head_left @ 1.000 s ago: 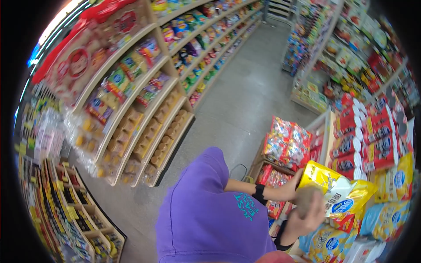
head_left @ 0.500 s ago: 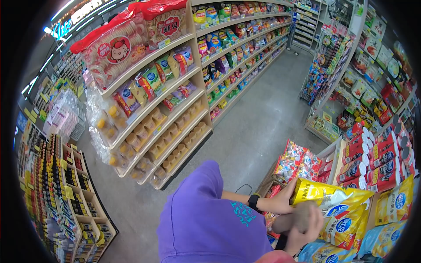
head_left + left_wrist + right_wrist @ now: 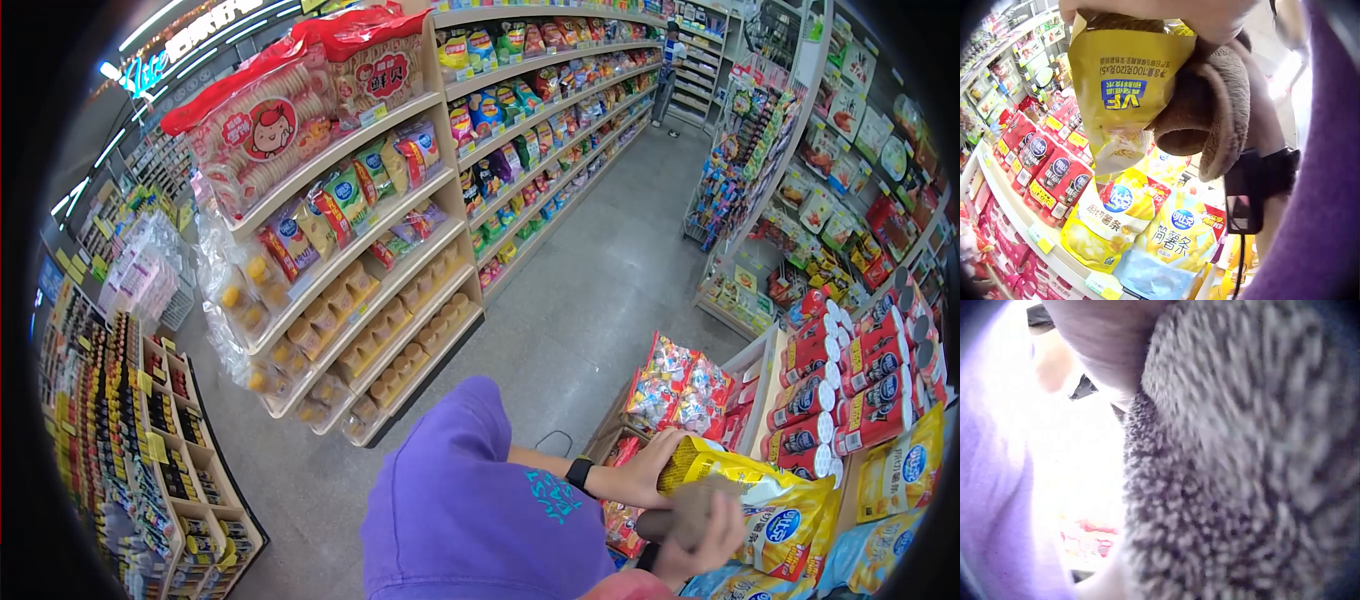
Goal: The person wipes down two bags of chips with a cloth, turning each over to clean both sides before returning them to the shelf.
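In the head view my left hand (image 3: pixel 645 475) grips the upper left edge of a yellow snack bag (image 3: pixel 780 495); the left wrist view shows the bag (image 3: pixel 1116 69) hanging below that hand (image 3: pixel 1222 15). My right hand (image 3: pixel 710 540) holds a brown-grey fluffy cloth (image 3: pixel 695 505) against or just in front of the bag. Seen from the left wrist, the cloth (image 3: pixel 1229 100) is folded around a dark brown hollow. It fills much of the right wrist view as blurred pile (image 3: pixel 1241 456), beside part of the right hand (image 3: pixel 1104 344).
Red canisters (image 3: pixel 805 395) and other yellow and blue bags (image 3: pixel 900 465) stand at the right. Candy bags (image 3: pixel 675 385) lie beyond my hands. Snack shelves (image 3: pixel 370 240) run along the aisle floor (image 3: pixel 590 270), with a person (image 3: pixel 668 75) at its far end.
The head view has shifted, bringing more of the left shelves into sight. The yellow bag's upper end sits a little lower, the cloth still beside it. A person has appeared far down the aisle.
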Motion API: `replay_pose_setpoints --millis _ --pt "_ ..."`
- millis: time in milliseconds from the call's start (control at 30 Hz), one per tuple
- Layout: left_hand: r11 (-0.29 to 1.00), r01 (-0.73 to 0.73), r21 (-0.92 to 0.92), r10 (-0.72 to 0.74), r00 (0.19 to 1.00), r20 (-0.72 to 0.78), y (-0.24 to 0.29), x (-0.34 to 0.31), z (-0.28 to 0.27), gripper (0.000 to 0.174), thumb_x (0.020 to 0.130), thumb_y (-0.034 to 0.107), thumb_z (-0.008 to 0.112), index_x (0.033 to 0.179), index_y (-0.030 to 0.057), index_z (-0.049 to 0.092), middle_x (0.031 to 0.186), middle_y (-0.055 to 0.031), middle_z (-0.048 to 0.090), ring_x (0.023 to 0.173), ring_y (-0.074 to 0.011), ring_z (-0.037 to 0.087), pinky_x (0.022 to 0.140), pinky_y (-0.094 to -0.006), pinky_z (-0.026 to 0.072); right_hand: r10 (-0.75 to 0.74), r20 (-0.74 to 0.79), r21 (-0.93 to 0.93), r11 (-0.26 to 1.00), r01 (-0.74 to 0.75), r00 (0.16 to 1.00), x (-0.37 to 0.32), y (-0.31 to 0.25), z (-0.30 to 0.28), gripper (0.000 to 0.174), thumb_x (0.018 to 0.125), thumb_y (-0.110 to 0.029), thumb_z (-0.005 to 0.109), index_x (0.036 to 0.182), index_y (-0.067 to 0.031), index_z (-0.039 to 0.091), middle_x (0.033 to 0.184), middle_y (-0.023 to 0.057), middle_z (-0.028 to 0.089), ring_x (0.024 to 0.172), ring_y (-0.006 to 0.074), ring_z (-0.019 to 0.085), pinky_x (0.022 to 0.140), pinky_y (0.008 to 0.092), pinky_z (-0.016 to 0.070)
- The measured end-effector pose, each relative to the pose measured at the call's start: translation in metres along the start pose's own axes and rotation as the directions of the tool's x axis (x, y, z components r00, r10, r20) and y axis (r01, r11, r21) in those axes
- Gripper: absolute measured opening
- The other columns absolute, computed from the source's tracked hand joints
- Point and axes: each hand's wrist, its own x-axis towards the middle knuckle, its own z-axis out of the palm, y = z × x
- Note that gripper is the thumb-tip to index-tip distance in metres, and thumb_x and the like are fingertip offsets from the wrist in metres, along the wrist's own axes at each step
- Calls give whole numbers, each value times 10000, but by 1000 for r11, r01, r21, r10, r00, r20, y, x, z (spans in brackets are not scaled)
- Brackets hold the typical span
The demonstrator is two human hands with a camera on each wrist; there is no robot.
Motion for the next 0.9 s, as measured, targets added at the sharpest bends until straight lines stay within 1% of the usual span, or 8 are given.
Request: replay_pose_setpoints --millis 100,233,267,333,467,733,800,900 --pt "994 -82 -77 84 996 29 8 0 -11 851 525 203 788 1215 8 330 1118 -162 404 1053 -325 400 927 -394 306 265 -258 3 962 -273 929 11 50 -6 341 738 24 577 1079 19 575 1071 170 580 977 319 549 887 406 409" --pt "985 -174 1 174 984 37 4 2 -7 876 535 234 783 1238 13 310 1129 -155 404 1080 -319 398 942 -399 296 436 -299 -54 880 -471 849 18 56 -13 352 749 15 586 1098 43 551 1098 173 563 999 302 538 905 397 399" --pt "991 -122 48 120 992 48 6 3 -5 875 536 240 786 1237 16 313 1129 -158 405 1078 -324 397 942 -402 294 526 -312 235 850 -472 791 17 38 -1 380 684 48 557 1063 27 575 1028 172 578 984 314 539 898 429 402" --pt "983 -89 159 73 992 100 12 9 -7 837 579 265 786 1231 22 321 1132 -161 411 1072 -317 412 933 -400 312 258 -148 90 965 -246 955 9 10 4 386 641 -56 623 1025 -24 613 998 153 584 952 325 546 863 423 414" --pt "995 -51 -83 57 996 72 -18 7 4 824 556 256 782 1213 10 349 1121 -178 434 1069 -353 412 925 -422 320 186 -71 104 978 -178 980 10 -2 -3 457 583 -53 633 1038 -20 604 1009 172 567 971 354 528 876 421 395" --pt "956 -221 -193 255 951 175 -8 9 -2 820 562 220 808 1209 20 346 1105 -146 453 998 -295 460 880 -383 357 533 -535 -128 716 -687 655 6 87 -38 430 680 76 540 1104 6 553 1091 150 555 1023 285 527 932 371 370" --pt "899 55 -435 17 987 160 -6 7 10 820 561 196 809 1214 23 344 1098 -149 451 987 -301 461 871 -375 364 572 -471 115 795 -596 672 8 61 -29 418 675 74 539 1088 9 556 1090 153 555 1017 282 529 928 362 376" --pt "896 131 -424 -57 981 184 -11 16 17 836 572 144 798 1236 25 304 1154 -136 444 1070 -251 459 922 -356 360 329 -340 -75 924 -374 881 2 18 -7 358 660 -72 623 1011 -9 602 1017 150 579 975 332 537 873 422 416"
